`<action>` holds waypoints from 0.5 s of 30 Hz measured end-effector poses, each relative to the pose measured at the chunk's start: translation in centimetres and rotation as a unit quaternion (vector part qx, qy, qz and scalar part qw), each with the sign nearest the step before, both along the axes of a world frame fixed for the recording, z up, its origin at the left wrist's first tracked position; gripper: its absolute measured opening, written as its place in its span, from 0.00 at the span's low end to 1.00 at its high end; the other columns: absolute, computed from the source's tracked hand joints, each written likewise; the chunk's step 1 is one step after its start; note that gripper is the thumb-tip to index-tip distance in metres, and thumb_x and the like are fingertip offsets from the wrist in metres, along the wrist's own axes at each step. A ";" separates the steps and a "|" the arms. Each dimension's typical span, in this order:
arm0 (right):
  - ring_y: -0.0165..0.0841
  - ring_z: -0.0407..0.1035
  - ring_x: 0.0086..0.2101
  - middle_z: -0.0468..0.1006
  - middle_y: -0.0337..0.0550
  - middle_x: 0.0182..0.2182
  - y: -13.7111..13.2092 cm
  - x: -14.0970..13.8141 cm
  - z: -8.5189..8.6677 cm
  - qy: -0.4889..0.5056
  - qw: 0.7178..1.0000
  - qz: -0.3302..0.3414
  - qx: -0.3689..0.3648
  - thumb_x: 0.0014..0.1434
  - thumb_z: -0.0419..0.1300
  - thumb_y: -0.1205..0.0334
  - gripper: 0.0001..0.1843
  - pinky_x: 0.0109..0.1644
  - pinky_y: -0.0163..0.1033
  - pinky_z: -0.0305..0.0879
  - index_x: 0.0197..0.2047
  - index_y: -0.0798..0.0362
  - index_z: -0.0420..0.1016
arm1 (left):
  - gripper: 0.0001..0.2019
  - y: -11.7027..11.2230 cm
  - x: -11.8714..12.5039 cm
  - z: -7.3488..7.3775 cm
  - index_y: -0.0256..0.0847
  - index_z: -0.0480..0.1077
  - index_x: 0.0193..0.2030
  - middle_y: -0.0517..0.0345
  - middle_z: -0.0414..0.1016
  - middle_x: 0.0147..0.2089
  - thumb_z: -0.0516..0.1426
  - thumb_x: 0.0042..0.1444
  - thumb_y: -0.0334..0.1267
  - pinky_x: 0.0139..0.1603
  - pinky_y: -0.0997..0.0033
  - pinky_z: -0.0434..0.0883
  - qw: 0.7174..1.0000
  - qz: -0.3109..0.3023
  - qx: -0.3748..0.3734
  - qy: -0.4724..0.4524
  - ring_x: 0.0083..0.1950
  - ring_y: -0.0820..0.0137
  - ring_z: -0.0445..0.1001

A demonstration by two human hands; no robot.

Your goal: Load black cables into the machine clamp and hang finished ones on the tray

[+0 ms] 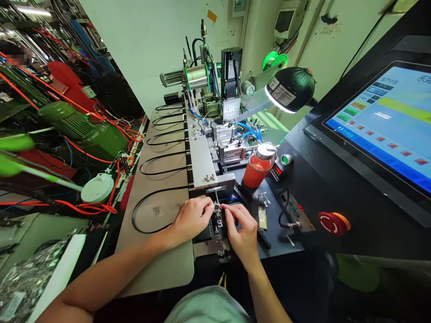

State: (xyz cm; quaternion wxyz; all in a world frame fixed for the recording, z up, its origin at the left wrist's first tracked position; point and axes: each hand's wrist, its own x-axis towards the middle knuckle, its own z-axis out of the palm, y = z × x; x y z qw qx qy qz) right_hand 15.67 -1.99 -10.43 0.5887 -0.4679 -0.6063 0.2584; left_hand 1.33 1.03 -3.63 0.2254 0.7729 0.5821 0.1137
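My left hand (192,218) and my right hand (240,231) meet over a small metal fixture (218,220) at the near end of the machine's track (202,159). Both hands are closed in a pinch on a tiny part at the fixture, too small to name. A black cable loop (148,211) lies on the grey plate just left of my left hand. Several more black loops lie in a row along the plate toward the back.
An orange bottle with a metal cap (258,168) stands right of the track. A lamp (290,89) hangs over it. A red stop button (332,223) and a touch screen (387,125) sit on the black console. Red wires and a white round lid (97,187) lie to the left.
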 end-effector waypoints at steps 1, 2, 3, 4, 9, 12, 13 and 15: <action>0.31 0.70 0.30 0.74 0.44 0.31 0.0 0.0 0.0 0.001 1.000 0.000 0.001 0.64 0.53 0.70 0.12 0.30 0.34 0.65 0.43 0.55 0.78 | 0.12 0.0 0.0 0.0 0.39 0.70 0.31 0.59 0.73 0.30 0.49 0.62 0.34 0.36 0.73 0.61 1.000 -0.001 0.001 -0.001 0.33 0.71 0.70; 0.31 0.70 0.30 0.74 0.44 0.31 0.0 0.0 0.0 0.002 1.000 0.001 0.003 0.64 0.53 0.70 0.12 0.30 0.34 0.65 0.43 0.55 0.78 | 0.12 0.0 0.0 0.0 0.39 0.70 0.31 0.59 0.73 0.31 0.48 0.62 0.34 0.36 0.73 0.61 1.000 -0.003 0.001 -0.002 0.33 0.71 0.70; 0.31 0.70 0.30 0.74 0.44 0.31 -0.1 0.0 0.1 0.003 1.000 0.002 0.004 0.64 0.53 0.70 0.12 0.30 0.34 0.65 0.43 0.55 0.78 | 0.12 0.0 -0.1 -0.1 0.39 0.70 0.31 0.59 0.73 0.31 0.48 0.62 0.34 0.36 0.73 0.61 1.000 -0.004 0.002 -0.003 0.33 0.71 0.70; 0.31 0.70 0.30 0.74 0.45 0.31 -0.1 0.0 0.1 0.004 1.000 0.003 0.004 0.64 0.53 0.70 0.12 0.30 0.34 0.65 0.43 0.55 0.78 | 0.12 0.0 -0.1 -0.1 0.39 0.70 0.31 0.59 0.73 0.31 0.48 0.62 0.34 0.36 0.73 0.61 1.000 -0.004 0.002 -0.003 0.33 0.71 0.70; 0.31 0.70 0.30 0.74 0.45 0.31 -0.3 0.0 0.1 -0.001 1.000 0.003 0.006 0.64 0.53 0.70 0.12 0.30 0.33 0.65 0.43 0.55 0.78 | 0.11 0.0 -0.1 0.0 0.39 0.70 0.32 0.59 0.74 0.31 0.49 0.62 0.34 0.36 0.73 0.62 1.000 -0.004 0.000 0.004 0.34 0.71 0.71; 0.31 0.70 0.29 0.74 0.44 0.30 -0.3 0.0 0.2 -0.003 1.000 0.004 0.006 0.64 0.52 0.69 0.13 0.30 0.34 0.65 0.42 0.54 0.79 | 0.11 0.0 0.0 0.0 0.40 0.71 0.32 0.59 0.74 0.31 0.49 0.62 0.34 0.36 0.74 0.62 1.000 -0.004 0.003 0.014 0.34 0.71 0.71; 0.31 0.69 0.28 0.74 0.44 0.30 -0.3 0.1 0.2 -0.002 1.000 0.005 0.005 0.64 0.52 0.69 0.13 0.30 0.34 0.65 0.41 0.54 0.79 | 0.12 0.0 0.0 0.1 0.40 0.71 0.32 0.59 0.75 0.31 0.49 0.62 0.34 0.36 0.74 0.62 1.000 -0.004 0.005 0.017 0.34 0.71 0.71; 0.31 0.69 0.28 0.74 0.44 0.30 -0.2 0.1 0.2 -0.001 1.000 0.009 -0.002 0.64 0.52 0.68 0.13 0.30 0.34 0.64 0.40 0.54 0.78 | 0.12 0.0 0.0 0.1 0.40 0.71 0.32 0.59 0.75 0.31 0.49 0.62 0.34 0.36 0.73 0.62 1.000 -0.004 0.007 0.019 0.33 0.70 0.71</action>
